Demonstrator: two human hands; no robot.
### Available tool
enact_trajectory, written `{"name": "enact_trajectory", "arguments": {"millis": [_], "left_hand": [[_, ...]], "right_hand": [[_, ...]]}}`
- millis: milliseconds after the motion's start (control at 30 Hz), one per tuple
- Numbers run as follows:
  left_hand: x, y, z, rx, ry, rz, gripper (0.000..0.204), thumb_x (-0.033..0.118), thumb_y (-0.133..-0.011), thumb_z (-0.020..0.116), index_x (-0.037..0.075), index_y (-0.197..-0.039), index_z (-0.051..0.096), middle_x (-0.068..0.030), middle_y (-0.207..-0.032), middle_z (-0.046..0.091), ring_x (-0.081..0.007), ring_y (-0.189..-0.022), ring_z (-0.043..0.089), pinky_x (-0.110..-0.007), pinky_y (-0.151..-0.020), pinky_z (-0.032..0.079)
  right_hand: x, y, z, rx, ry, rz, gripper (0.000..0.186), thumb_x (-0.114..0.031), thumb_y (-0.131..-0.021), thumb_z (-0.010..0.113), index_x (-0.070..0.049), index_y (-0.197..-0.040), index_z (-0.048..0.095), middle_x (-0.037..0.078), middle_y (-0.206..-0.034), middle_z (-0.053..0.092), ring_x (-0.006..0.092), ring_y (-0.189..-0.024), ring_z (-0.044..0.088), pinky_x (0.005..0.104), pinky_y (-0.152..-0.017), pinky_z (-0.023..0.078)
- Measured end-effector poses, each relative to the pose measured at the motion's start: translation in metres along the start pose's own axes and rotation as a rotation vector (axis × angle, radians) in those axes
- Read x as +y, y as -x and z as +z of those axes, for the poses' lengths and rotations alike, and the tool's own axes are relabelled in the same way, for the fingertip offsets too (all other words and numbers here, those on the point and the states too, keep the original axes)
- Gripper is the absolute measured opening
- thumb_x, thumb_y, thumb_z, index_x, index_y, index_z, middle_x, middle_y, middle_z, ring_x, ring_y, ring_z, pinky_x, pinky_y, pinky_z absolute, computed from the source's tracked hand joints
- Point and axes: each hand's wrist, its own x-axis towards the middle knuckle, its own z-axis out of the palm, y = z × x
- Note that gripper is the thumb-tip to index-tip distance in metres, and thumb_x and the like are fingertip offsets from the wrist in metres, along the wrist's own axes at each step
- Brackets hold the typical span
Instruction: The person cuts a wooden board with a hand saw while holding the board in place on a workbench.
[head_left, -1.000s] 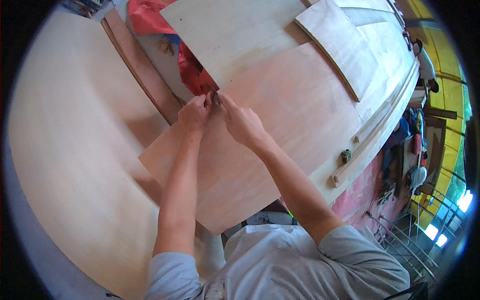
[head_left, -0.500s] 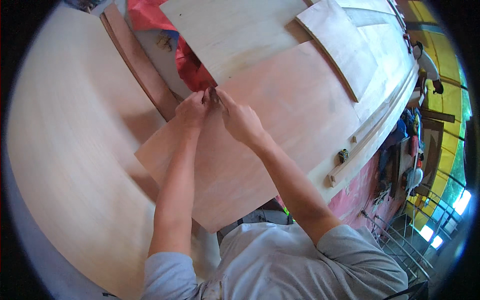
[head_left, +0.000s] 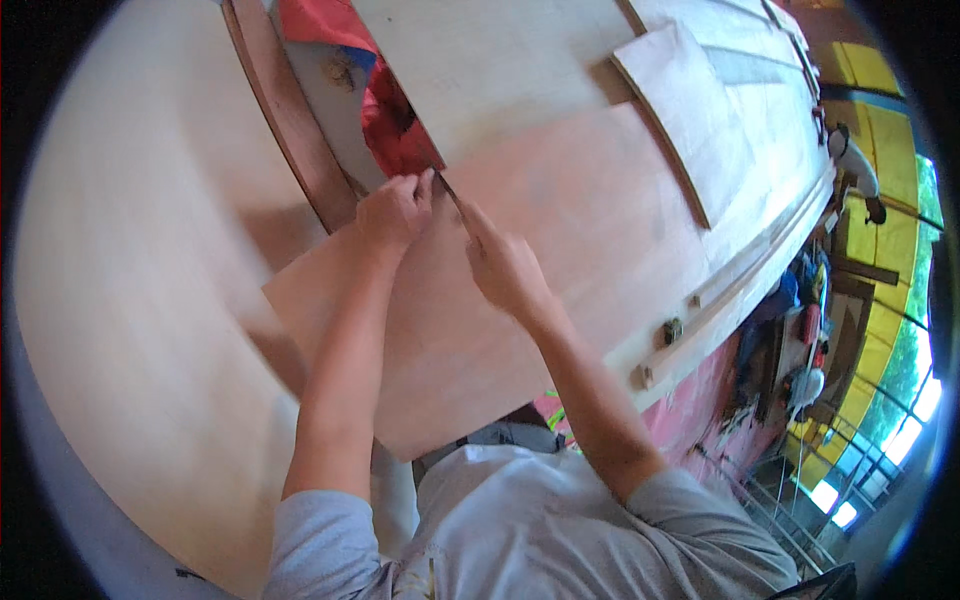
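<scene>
Head view, left hand: the left hand point(head_left: 393, 212) is set at the far edge of the plywood sheet, fingers curled in, thumb by the tool tip; whether anything is pinched in it can't be told.
Right hand: the thin dark tool point(head_left: 451, 191) is gripped in the right hand point(head_left: 508, 265), fingers wrapped round its near end.
Tool: slanted, tip pointed up and left toward the left thumb; held at the sheet's far edge. Exact type can't be made out.
Plywood sheet: the plywood sheet point(head_left: 470, 330) is spread under both forearms, one corner pointed left, one toward the grey shirt point(head_left: 510, 520).
Upper panel: the pale upper panel point(head_left: 490, 60) is seen beyond the sheet, its near corner just beside the tool tip.
Small board: the small board point(head_left: 685, 120) is laid across the sheet's right border.
Red material: the red material point(head_left: 395, 125) is crumpled beside the upper panel's left edge.
Left side: the brown plank point(head_left: 290, 125) is set between the red material and the big pale panel point(head_left: 140, 260).
Right side: the tape measure point(head_left: 673, 330) is placed near the wooden strips point(head_left: 745, 265).
Background: a co-worker point(head_left: 856, 168) is seen far right, in front of yellow sheeting point(head_left: 862, 65).
</scene>
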Motion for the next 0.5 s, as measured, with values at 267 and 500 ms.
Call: {"name": "enact_trajectory", "arguments": {"millis": [267,500], "left_hand": [[0.012,-0.002,0.005,0.063,0.007,-0.028,0.049,0.048,-0.110,0.060,0.009,-0.083,0.073,-0.0156,-0.082,0.074,-0.0404,-0.076,0.074,-0.054,-0.067,0.058],[-0.011,0.011,0.003,0.043,-0.023,-0.053,0.046,0.044,-0.107,0.063,0.010,-0.078,0.072,-0.0122,-0.079,0.073,-0.0385,-0.070,0.073,-0.053,-0.063,0.059]], "right_hand": [[-0.003,0.004,-0.006,-0.034,0.085,0.083,0.057,-0.011,-0.106,0.057,-0.014,-0.162,0.044,0.032,-0.106,0.075,0.0515,-0.088,0.072,0.0630,-0.077,0.057],[-0.015,0.084,-0.016,-0.065,-0.115,0.138,0.055,-0.013,-0.108,0.054,-0.018,-0.162,0.045,0.029,-0.122,0.073,0.0547,-0.098,0.071,0.0646,-0.080,0.055]]}}
